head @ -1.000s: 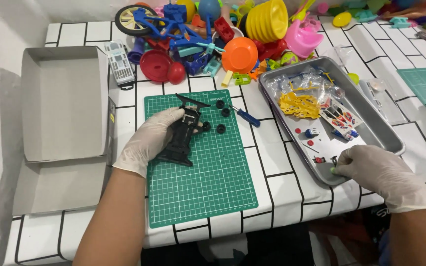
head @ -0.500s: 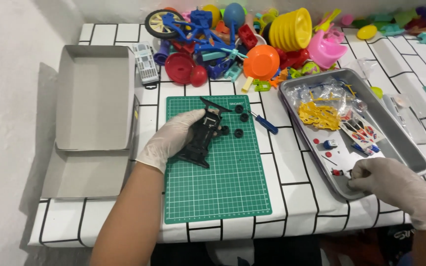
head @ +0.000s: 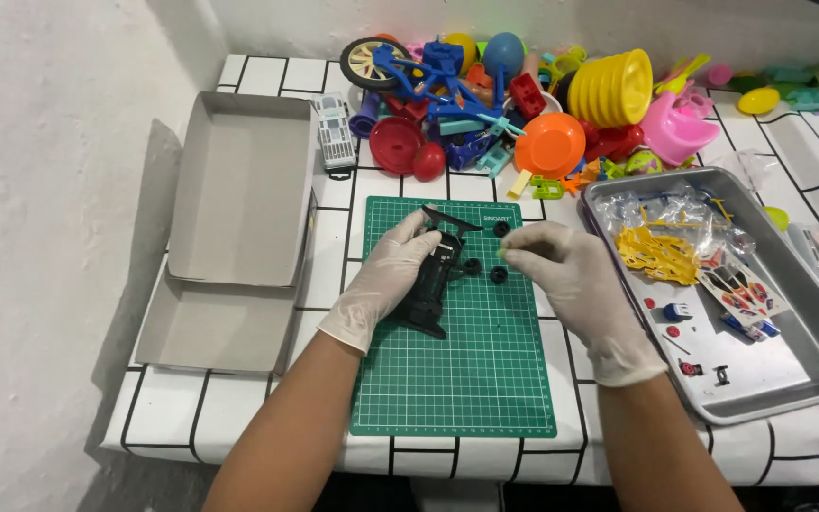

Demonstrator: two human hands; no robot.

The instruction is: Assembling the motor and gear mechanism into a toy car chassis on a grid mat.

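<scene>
Left hand (head: 383,284), white glove, fingers curled over the black toy car chassis (head: 431,281), pinning it flat on the green cutting mat (head: 457,379). Fingers are closed around the chassis's left side; the thumb side is hidden under the palm.

Right hand (head: 571,284), also gloved, sits over the mat's right edge. Thumb and forefinger are pinched together at the fingertips (head: 509,248) on something tiny and pale yellow-green; too small to say what it is. The other fingers are loosely curled.

Three small black wheels (head: 499,275) lie loose on the mat between the two hands, just right of the chassis. A thin black wing-like part sticks out at the chassis's far end, and its join is hard to make out.

On the right is a metal tray (head: 808,370) with a yellow parts sprue (head: 658,254), a sticker sheet (head: 737,289), a crumpled clear bag and a few small red and blue bits. The tray's right rim is cut off by the frame edge.

On the left is an open grey cardboard box (head: 244,180), with its flat lid lying near it.

At the far edge is a heap of coloured plastic toys (head: 523,104): a blue bicycle, an orange plate, a yellow stack of cups and a pink piece. Much of it overlaps, so single items are hard to separate.

The table (head: 239,417) has a white cover with a black grid.
</scene>
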